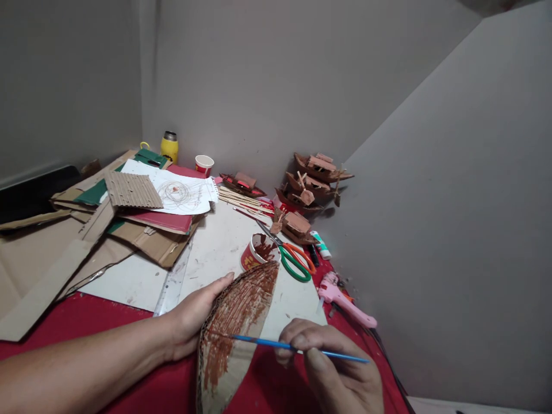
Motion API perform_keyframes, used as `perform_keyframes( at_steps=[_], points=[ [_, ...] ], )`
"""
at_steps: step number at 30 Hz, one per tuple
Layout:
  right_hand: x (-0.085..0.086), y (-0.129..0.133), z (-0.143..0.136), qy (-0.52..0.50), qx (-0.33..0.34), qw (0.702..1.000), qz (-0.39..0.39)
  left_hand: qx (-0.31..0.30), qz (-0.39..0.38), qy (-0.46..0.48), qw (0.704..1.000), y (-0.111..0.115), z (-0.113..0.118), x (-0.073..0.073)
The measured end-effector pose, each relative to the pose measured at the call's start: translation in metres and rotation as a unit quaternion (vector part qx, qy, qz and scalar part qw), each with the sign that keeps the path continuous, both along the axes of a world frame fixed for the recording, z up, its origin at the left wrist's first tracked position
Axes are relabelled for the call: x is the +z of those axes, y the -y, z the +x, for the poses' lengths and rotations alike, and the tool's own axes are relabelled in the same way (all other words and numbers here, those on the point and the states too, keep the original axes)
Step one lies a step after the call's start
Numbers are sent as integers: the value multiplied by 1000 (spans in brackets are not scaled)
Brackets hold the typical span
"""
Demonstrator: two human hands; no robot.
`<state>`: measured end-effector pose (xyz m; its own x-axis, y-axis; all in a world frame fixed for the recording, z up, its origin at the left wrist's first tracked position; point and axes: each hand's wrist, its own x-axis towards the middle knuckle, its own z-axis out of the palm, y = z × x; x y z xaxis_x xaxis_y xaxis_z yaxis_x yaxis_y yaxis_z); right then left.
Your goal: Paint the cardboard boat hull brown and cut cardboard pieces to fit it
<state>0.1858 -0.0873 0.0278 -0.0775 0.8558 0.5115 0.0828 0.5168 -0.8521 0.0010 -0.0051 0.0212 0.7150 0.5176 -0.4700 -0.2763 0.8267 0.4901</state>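
My left hand (190, 322) grips a curved cardboard piece (235, 322) by its left edge, fingers hidden behind it. Reddish-brown paint covers much of its face, while bare cardboard shows along the lower right. Between the thumb and fingers of my right hand (334, 359) is a thin blue paintbrush (276, 344). The brush tip touches the cardboard's painted face. Just beyond the piece stands a paper cup (250, 256) with brown paint inside. Scissors (297, 261) with green and orange handles lie right of the cup.
A pink glue gun (345, 302) lies at the right by the wall. Small brown model boats (297, 227) stand at the back right near thin wooden sticks (244, 199). Cardboard sheets (150, 241) and a drawing (194, 192) are piled left. A yellow bottle (169, 149) stands behind.
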Motion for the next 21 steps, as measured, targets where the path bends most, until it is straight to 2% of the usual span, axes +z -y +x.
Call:
perform_keyframes(
  at_steps=[3,6,15,21],
  points=[
    [0,0,-1,-1,29,999,-15,1,-1,-15,1000,-1,0,0],
    [-2,-1,-2,23,27,999,0,-5,0,-12,1000,-1,1,-1],
    [-10,-3,3,36,-113,992,45,-6,2,11,1000,0,1,-1],
    [-15,-5,9,56,-195,978,54,-44,-8,43,998,0,-1,-5]
  ],
)
